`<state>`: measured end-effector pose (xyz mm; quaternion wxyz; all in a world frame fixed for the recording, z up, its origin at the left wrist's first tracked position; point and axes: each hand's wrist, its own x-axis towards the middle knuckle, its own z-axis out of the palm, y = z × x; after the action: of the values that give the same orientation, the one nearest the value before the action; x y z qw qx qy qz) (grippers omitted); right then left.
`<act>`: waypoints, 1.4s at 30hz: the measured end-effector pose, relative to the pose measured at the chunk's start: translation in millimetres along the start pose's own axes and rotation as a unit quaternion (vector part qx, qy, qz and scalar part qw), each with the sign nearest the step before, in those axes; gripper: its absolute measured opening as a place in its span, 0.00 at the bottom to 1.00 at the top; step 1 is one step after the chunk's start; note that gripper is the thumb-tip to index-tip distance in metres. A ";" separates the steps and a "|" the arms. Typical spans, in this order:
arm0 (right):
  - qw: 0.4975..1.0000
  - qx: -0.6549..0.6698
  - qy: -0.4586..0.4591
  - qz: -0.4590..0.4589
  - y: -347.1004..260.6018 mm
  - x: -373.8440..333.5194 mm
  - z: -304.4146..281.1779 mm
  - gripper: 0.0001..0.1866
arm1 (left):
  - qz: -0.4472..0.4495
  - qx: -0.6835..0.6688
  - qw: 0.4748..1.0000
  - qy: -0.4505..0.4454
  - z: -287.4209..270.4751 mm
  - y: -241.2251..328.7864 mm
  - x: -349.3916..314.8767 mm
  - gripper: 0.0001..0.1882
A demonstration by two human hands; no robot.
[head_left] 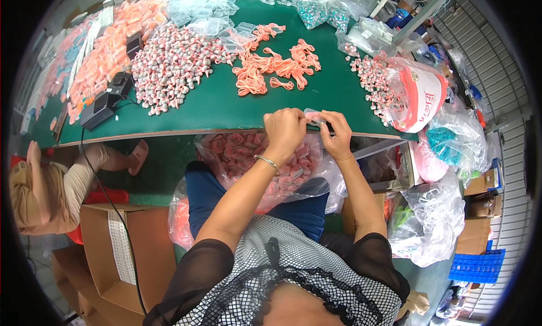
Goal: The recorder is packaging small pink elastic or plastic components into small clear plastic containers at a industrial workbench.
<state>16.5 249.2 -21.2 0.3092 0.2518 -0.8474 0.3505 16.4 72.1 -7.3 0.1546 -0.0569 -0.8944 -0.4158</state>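
Just above the table's near edge, a small clear plastic case with something pink inside is between my hands. My right hand pinches its right side between thumb and fingers. Curled closed, my left hand meets the case's left end; what its fingers grip is hidden. Beyond them on the green table lie bundles of orange cord and a heap of small pink-and-grey plugs. Under the hands, a clear bag in my lap holds many pink-filled cases.
More plugs spill from a red-and-white bag at the right. Clear empty cases and orange cases pile up at the far left, near a black device with a hanging cable. A seated person and a cardboard box are left.
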 end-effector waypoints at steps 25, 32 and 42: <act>1.000 -0.004 0.008 -0.023 -1.4 -3.2 3.9 0.15 | 0.214 0.026 0.969 0.123 4.0 -14.1 -32.5 0.08; 0.999 -0.010 -0.001 -0.041 -1.1 -2.7 4.1 0.16 | 0.139 -0.066 0.986 0.071 -1.4 -16.1 -12.7 0.05; 0.999 -0.013 0.004 -0.046 1.2 -3.1 4.2 0.16 | 0.092 -0.018 0.996 0.010 -4.0 -11.5 2.4 0.07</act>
<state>16.4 247.5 -26.3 0.3315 0.2854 -0.8382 0.3255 12.3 61.6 -12.5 0.2004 -0.1375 -0.8762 -0.4162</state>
